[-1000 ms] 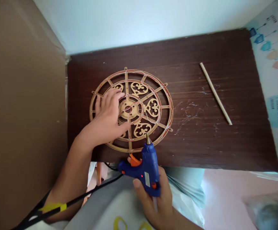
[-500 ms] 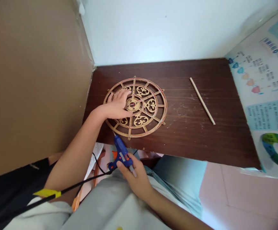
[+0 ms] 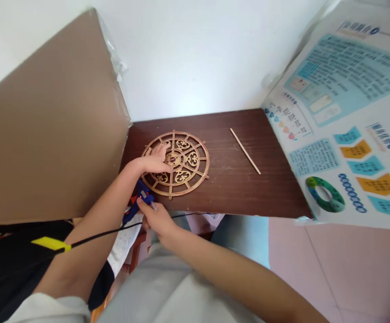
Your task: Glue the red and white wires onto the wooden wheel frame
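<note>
The gold-toned openwork wheel (image 3: 192, 158) lies flat at centre-left of the frame on the dark brown woodgrain desk (image 3: 225, 188), its lower edge near the desk's front edge; thin reddish lines appear along its rim, their extent too small to tell, and the pale wooden stick (image 3: 245, 151) lies unattached, well to the right. The left hand (image 3: 154, 160) rests spread open on the wheel, gripping nothing; the right hand (image 3: 156, 220), at lower centre, curls closed around the blue hot glue gun (image 3: 137, 202), whose black cord (image 3: 114, 231) runs toward the lower left; the brown cardboard sheet (image 3: 54, 139) stands just beside the desk's left edge.
</note>
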